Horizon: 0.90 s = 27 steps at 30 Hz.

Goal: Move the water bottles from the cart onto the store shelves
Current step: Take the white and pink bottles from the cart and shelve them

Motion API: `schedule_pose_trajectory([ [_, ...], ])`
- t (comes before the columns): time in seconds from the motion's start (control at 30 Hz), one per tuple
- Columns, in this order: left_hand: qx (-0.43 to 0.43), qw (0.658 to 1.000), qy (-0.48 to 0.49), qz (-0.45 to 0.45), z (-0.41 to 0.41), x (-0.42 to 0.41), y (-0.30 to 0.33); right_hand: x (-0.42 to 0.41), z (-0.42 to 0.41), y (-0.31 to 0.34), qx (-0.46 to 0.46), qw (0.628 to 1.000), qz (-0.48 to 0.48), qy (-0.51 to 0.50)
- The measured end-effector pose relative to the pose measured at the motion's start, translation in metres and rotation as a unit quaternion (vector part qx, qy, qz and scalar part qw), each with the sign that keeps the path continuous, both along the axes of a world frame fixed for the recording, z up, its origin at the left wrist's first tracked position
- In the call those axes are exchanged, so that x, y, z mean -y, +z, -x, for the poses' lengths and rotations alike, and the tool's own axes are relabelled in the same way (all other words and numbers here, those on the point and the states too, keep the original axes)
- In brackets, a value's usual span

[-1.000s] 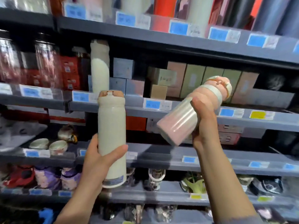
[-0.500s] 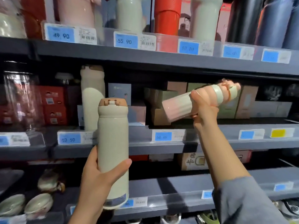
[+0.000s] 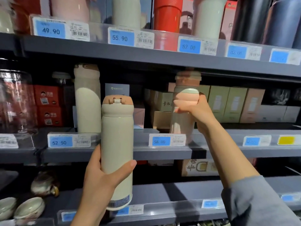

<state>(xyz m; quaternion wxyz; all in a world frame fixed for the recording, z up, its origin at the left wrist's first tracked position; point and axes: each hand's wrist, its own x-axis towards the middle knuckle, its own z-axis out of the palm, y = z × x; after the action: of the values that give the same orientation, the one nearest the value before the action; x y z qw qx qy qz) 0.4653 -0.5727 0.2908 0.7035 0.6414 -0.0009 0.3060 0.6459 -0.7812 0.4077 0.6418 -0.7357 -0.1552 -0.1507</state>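
My left hand (image 3: 99, 181) grips a cream bottle (image 3: 117, 144) with a tan lid, held upright in front of the middle shelf (image 3: 114, 154). My right hand (image 3: 197, 111) grips a pink bottle (image 3: 184, 101), blurred by motion, now upright over the middle shelf just above the 58.00 price tag (image 3: 167, 141). Whether its base touches the shelf I cannot tell. A matching cream bottle (image 3: 88, 101) stands on that shelf to the left, behind the 52.50 tag.
Boxes (image 3: 228, 103) fill the back of the middle shelf, with glass jars (image 3: 16, 101) at the left. The top shelf (image 3: 146, 53) holds pink, cream, red and dark bottles. Bowls (image 3: 29, 207) lie on the lower shelf at the left.
My right hand has swung the pink bottle from tilted sideways to upright and lowered it toward the middle shelf. My left hand and the cream bottle have stayed put.
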Motion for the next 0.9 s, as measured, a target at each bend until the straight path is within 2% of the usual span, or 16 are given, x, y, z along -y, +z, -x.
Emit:
schedule_pose_trajectory([
  [0.1,-0.004,1.0,0.007,-0.004,0.002,0.004,-0.002,0.009,-0.005,0.0,-0.001,0.999,0.044,0.024],
  [0.4,-0.023,0.999,0.044,-0.014,0.002,0.012,-0.002,0.016,-0.017,-0.009,0.012,0.997,0.032,0.072],
  [0.57,-0.03,0.998,0.057,-0.02,0.003,0.019,0.001,0.02,-0.015,-0.012,0.014,0.995,0.077,0.062],
  [0.63,-0.029,0.996,0.074,-0.03,0.002,0.019,0.002,0.025,-0.003,-0.014,0.081,0.992,0.093,-0.017],
  [0.7,-0.029,0.994,0.098,-0.05,-0.002,0.019,0.004,0.025,0.027,-0.022,0.236,0.962,0.053,-0.127],
  [0.73,-0.027,0.992,0.108,-0.061,-0.004,0.02,0.004,0.021,0.046,-0.03,0.3,0.943,0.029,-0.14],
  [0.77,-0.022,0.991,0.114,-0.07,-0.006,0.022,0.006,0.015,0.064,-0.04,0.323,0.94,0.022,-0.109],
  [0.8,-0.019,0.99,0.116,-0.081,-0.008,0.025,0.009,0.006,0.081,-0.048,0.298,0.953,0.028,-0.04],
  [0.87,-0.013,0.989,0.107,-0.104,-0.013,0.032,0.012,-0.018,0.108,-0.057,0.161,0.975,0.08,0.134],
  [0.9,-0.011,0.988,0.099,-0.114,-0.015,0.036,0.014,-0.029,0.115,-0.059,0.103,0.967,0.1,0.212],
])
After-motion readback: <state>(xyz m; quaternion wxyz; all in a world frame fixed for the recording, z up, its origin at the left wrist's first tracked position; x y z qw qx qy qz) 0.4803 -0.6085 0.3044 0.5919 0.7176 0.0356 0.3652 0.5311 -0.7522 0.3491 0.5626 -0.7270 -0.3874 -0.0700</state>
